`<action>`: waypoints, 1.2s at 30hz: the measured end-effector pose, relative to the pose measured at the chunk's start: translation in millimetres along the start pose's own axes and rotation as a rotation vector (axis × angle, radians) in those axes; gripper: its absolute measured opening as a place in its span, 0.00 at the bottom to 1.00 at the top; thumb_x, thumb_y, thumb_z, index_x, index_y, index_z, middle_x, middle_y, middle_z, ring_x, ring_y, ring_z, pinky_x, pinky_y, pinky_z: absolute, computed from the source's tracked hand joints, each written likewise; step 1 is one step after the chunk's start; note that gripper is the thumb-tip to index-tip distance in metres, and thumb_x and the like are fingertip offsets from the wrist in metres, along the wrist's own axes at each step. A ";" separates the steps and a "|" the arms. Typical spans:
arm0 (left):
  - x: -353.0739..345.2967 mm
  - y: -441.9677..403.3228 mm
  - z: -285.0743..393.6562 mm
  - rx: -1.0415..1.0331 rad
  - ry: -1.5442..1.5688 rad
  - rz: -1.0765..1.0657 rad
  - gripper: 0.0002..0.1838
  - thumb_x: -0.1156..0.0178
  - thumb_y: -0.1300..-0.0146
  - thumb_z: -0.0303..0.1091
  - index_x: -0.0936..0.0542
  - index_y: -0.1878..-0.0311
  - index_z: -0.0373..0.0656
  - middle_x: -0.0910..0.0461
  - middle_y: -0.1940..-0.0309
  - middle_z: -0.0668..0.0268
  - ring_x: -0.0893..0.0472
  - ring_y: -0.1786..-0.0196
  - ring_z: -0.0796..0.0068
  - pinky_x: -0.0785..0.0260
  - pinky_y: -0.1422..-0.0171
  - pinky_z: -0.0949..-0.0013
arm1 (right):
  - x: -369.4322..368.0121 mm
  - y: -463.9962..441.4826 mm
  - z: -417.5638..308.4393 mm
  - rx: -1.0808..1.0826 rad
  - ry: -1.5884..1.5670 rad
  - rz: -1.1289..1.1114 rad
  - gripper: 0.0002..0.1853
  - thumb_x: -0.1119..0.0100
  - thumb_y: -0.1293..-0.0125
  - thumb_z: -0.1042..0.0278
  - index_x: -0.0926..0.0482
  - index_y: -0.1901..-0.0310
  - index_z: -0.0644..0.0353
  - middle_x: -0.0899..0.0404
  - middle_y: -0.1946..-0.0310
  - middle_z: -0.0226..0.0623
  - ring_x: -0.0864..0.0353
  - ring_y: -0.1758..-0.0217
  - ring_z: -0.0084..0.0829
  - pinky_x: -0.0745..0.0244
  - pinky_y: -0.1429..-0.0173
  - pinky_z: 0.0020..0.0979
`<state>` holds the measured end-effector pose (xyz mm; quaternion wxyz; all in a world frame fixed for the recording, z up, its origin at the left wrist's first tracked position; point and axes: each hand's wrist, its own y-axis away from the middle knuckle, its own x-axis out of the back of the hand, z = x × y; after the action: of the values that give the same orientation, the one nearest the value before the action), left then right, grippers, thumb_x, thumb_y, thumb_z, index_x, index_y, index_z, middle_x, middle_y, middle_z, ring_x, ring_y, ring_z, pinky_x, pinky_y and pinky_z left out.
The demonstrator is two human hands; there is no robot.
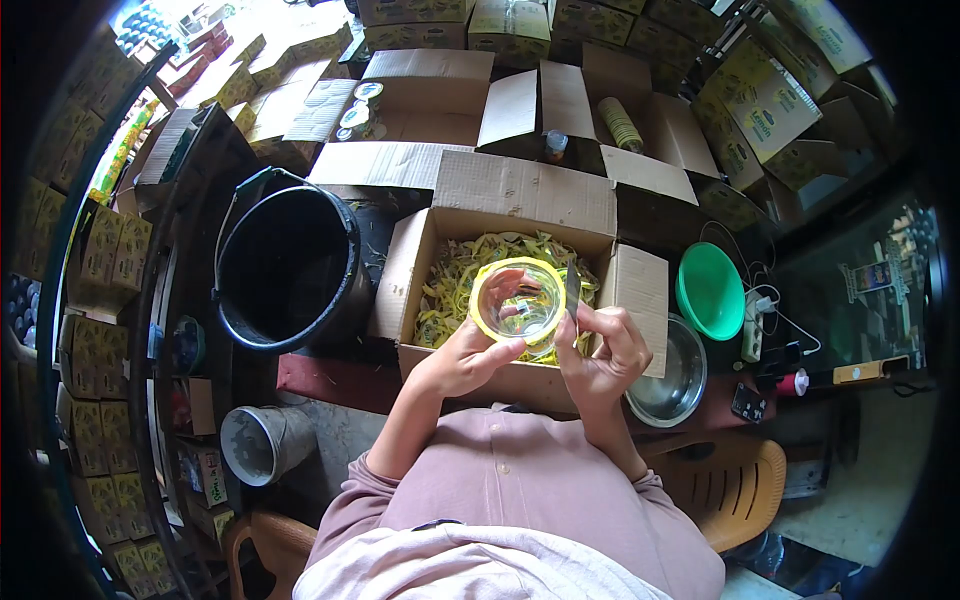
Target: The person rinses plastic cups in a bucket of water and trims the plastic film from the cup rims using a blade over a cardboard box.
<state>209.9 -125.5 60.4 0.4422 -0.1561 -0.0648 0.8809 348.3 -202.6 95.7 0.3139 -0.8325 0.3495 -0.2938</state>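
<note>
A clear round cup (518, 303) with a yellow rim is held over an open cardboard box (525, 185). My left hand (468, 352) wraps round its left and lower side. At the cup's right side, my right hand (603, 352) pinches a thin dark blade (573, 288), which points upward beside the rim. Yellow-green strips (450, 270) fill the box below both hands.
To the left stand a black bucket (290, 265) and a grey bucket (268, 445). A green basin (711, 290) and a clear bowl (668, 375) are on the right. Behind, an open carton (425, 95) holds stacked lids; another carton (680, 130) holds stacked cups (620, 125).
</note>
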 end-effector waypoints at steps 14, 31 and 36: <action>1.6 0.9 -2.1 -0.015 -0.033 -0.002 0.36 0.44 0.42 0.35 0.52 0.35 0.37 0.46 0.39 0.58 0.45 0.34 0.66 0.53 0.32 0.59 | 1.0 0.4 9.8 -0.076 -0.053 0.030 0.08 0.37 0.56 0.82 0.22 0.71 0.64 0.23 0.79 0.36 0.23 0.77 0.23 0.28 0.74 0.22; 8.4 1.6 5.2 0.048 -0.050 -0.069 0.38 0.42 0.45 0.35 0.50 0.36 0.36 0.44 0.40 0.56 0.43 0.35 0.65 0.53 0.32 0.63 | 3.8 1.3 9.1 0.000 -0.045 -0.065 0.10 0.37 0.57 0.84 0.21 0.70 0.64 0.24 0.80 0.35 0.24 0.79 0.23 0.29 0.74 0.22; 9.2 2.6 3.8 0.080 -0.047 -0.146 0.38 0.41 0.46 0.36 0.49 0.36 0.36 0.44 0.40 0.56 0.42 0.36 0.66 0.51 0.33 0.63 | 8.7 -2.7 9.7 -0.016 -0.043 -0.107 0.10 0.37 0.57 0.84 0.21 0.70 0.63 0.24 0.80 0.35 0.24 0.78 0.23 0.29 0.74 0.22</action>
<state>201.5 -119.6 61.3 0.5096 -0.1123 -0.0511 0.8515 361.3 -204.6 93.8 0.2987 -0.8584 0.3002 -0.2894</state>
